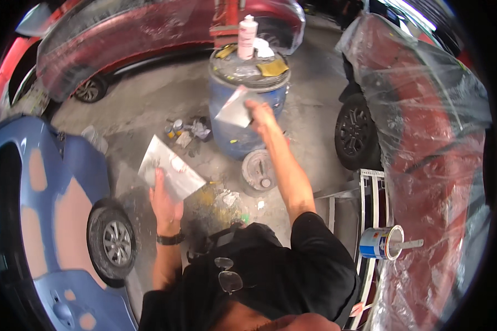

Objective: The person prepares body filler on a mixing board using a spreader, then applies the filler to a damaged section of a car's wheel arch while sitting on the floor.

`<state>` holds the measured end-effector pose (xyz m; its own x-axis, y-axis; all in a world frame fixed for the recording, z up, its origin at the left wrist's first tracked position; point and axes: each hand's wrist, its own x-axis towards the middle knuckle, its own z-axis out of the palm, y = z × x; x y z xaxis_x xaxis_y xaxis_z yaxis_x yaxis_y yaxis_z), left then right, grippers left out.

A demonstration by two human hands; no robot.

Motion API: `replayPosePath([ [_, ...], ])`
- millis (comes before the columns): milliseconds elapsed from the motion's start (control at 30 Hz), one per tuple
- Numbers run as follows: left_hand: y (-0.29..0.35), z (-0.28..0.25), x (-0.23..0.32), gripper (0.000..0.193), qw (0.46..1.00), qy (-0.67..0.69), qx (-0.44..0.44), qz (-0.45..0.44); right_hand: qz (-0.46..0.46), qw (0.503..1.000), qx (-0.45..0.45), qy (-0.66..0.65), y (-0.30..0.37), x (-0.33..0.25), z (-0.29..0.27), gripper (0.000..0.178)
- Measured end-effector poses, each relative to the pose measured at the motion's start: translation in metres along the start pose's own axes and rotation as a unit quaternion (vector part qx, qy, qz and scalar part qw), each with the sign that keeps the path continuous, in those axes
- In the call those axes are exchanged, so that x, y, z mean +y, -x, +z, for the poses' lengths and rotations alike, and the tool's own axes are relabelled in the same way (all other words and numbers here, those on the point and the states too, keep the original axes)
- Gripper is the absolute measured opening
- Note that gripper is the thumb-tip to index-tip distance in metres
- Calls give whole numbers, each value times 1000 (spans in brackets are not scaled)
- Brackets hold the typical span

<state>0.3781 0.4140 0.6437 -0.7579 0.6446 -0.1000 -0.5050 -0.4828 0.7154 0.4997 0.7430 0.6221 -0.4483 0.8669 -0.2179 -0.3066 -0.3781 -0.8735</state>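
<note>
My left hand (165, 205), with a dark band on the wrist, grips a flat, shiny metal plate (178, 181) from its near side. On the plate lies a whitish dab of paste (178, 164). Farther off and to the right, my right arm reaches forward over the floor. The fingers of my right hand (261, 115) are closed on a smaller flat spreader (234, 112), which has a pinkish smear along its far edge. The spreader appears in front of a blue drum (226, 124); whether they touch I cannot tell. The two plates are apart.
A blue car (66, 220) with beige filler patches stands at left. On the drum are a pink bottle (247, 38) and a yellow cloth (273, 68). Plastic film (425, 165) covers a red body at right, beside a paint can (378, 244). A lidded bucket (254, 168) is below the drum.
</note>
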Motion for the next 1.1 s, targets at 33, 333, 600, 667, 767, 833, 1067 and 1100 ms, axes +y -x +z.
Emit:
replayPosePath([
  [33, 0, -2, -1, 34, 1000, -15, 16, 13, -48, 999, 4, 24, 15, 4, 17, 21],
  [333, 10, -18, -17, 29, 739, 422, -130, -509, -302, 860, -307, 273, 159, 48, 51, 35],
  [600, 6, 27, -4, 31, 992, -70, -46, -94, -537, 713, -302, 335, 185, -30, 36, 57],
  [667, -1, 8, -8, 40, 985, -153, -24, -71, -527, 617, -251, 528, 171, -25, 29, 67],
  [767, -11, -18, -14, 43, 922, -384, -42, 4, -499, 492, -335, 630, 161, 5, 28, 75],
  [833, -8, -22, -17, 45, 923, -383, -23, 22, -507, 496, -392, 586, 170, 32, 21, 67],
  [1067, -12, 3, 11, 55, 988, -123, 49, 80, -354, 496, -520, 599, 179, 46, 7, 55],
  [1100, -20, -11, 23, 57, 995, -91, -37, 24, -344, 574, -499, 550, 178, 41, 5, 56],
])
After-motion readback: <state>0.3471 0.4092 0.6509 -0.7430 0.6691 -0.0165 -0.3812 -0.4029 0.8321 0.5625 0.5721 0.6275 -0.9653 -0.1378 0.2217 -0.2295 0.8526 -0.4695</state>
